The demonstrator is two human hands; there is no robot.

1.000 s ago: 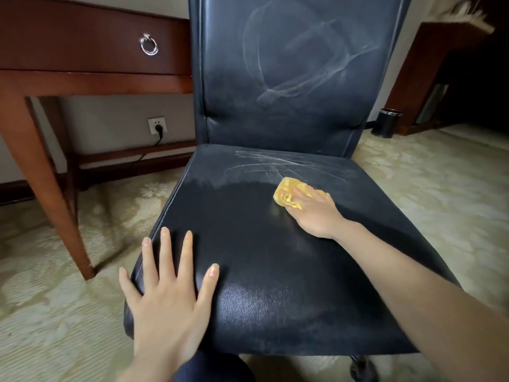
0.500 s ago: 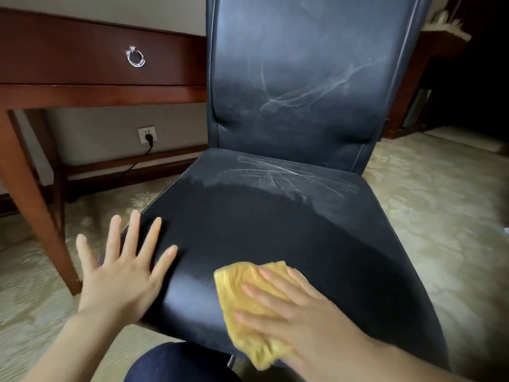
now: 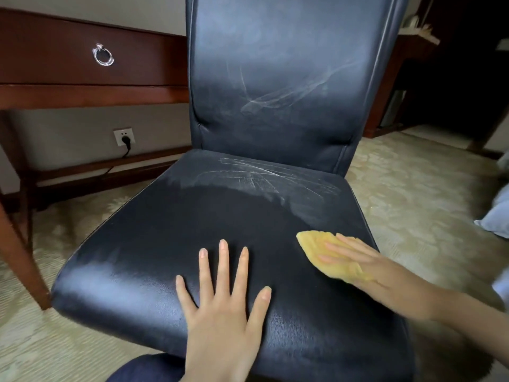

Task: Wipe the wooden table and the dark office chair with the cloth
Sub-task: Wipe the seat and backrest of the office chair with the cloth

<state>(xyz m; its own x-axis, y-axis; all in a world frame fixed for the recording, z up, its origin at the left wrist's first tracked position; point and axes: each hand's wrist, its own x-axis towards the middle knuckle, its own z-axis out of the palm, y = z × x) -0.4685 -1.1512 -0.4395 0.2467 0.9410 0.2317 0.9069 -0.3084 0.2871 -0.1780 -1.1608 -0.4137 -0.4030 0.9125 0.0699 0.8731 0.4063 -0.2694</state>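
your blurred right hand (image 3: 366, 267) presses flat, half hiding the crumpled yellow cloth (image 3: 322, 250) at four o'clock on the dark leather office chair (image 3: 192, 216); your left hand (image 3: 220, 312) rests splayed at six.

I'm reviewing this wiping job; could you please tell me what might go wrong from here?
The cloth, pressed under the flat right hand near the seat's right edge, might slip off. Whitish streaks on the seat's rear and the backrest could be missed. The left hand, flat on the seat, may leave prints.

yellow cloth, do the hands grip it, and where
No grip: right hand presses flat on the yellow cloth, over its right half; left hand holds nothing.
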